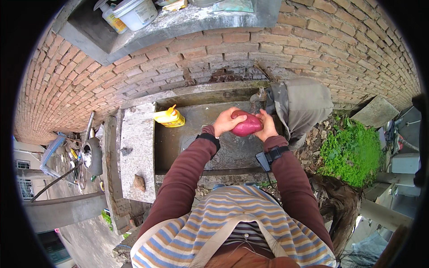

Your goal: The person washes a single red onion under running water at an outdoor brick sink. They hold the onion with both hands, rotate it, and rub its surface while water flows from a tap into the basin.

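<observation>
Both my hands hold a wet, red-purple tuber (247, 124), which looks like a sweet potato, above the concrete sink (197, 179). My left hand (227, 122) grips its left end, with the thumb over the top. At the other end, my right hand (267, 126) has its fingers curled round the tuber's right side; part of its grip is hidden. Just beyond my right hand stands a metal tap (258, 96). A thin sheet of water covers the sink's floor. Inside, against the left side, is a yellow plastic bottle (171, 118) with an orange cap.
Left of the sink, a corrugated sheet (138, 134) bears a stone (139, 183) and a dark scrap (126, 151). Grey cloth (306, 104) drapes the right end. Behind rises a brick wall (231, 48) with a concrete shelf (197, 20) holding a white tub (135, 15).
</observation>
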Demonstrator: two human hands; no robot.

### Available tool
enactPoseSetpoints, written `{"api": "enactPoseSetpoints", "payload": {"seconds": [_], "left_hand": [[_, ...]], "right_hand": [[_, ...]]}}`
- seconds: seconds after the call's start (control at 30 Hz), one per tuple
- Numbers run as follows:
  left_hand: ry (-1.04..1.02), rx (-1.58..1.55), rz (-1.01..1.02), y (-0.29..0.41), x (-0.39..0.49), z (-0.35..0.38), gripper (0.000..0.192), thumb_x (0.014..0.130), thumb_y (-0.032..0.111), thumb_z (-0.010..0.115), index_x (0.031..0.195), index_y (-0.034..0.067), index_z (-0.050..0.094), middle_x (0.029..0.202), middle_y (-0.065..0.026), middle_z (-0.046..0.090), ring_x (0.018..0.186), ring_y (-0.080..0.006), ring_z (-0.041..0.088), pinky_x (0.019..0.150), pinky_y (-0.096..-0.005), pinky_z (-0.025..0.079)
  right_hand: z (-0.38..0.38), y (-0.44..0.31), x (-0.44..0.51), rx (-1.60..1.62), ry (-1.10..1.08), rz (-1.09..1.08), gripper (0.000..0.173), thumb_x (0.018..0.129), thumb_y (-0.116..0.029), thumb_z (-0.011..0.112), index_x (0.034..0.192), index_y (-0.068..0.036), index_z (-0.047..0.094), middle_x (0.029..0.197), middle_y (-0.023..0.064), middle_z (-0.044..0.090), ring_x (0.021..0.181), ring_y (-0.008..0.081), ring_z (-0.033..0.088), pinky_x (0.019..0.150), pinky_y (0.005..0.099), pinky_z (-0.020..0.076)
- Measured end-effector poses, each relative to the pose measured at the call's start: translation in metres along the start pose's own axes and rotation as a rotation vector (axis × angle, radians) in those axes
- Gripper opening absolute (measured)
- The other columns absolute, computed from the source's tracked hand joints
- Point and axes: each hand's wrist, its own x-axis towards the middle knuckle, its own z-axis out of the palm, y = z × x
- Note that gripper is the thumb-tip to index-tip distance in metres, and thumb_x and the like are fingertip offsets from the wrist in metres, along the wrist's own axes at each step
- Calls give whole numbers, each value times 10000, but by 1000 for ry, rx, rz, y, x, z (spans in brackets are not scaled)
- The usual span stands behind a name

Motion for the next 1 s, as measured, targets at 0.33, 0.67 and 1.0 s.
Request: {"api": "enactPoseSetpoints", "payload": {"seconds": [0.33, 0.67, 1.0], "left_hand": [[175, 191, 77, 17, 9, 14, 433, 1026, 347, 498, 1311, 35, 595, 1178, -166, 679, 1085, -271, 644, 940, -350, 496], [342, 580, 402, 21, -43, 76, 535, 999, 226, 493, 1471, -5, 391, 1521, -279, 350, 1415, -452, 328, 1176, -454, 281], [323, 107, 248, 16, -35, 36, 327, 972, 143, 569, 1261, -1, 623, 1149, -178, 704, 1015, -242, 690, 896, -343, 523]], "right_hand": [[12, 36, -23, 88, -278, 107, 535, 967, -489, 587, 1384, -172, 481, 1294, 106, 584, 1114, 313, 634, 870, 591, 561], [8, 28, 12, 100, 214, -407, 613, 938, -405, 672, 1386, -45, 459, 1277, 120, 578, 1042, 251, 623, 862, 390, 547], [17, 24, 26, 253, 229, -385, 780, 898, -339, 744, 1498, -195, 266, 1378, 108, 485, 1142, 307, 587, 841, 510, 558]]}}
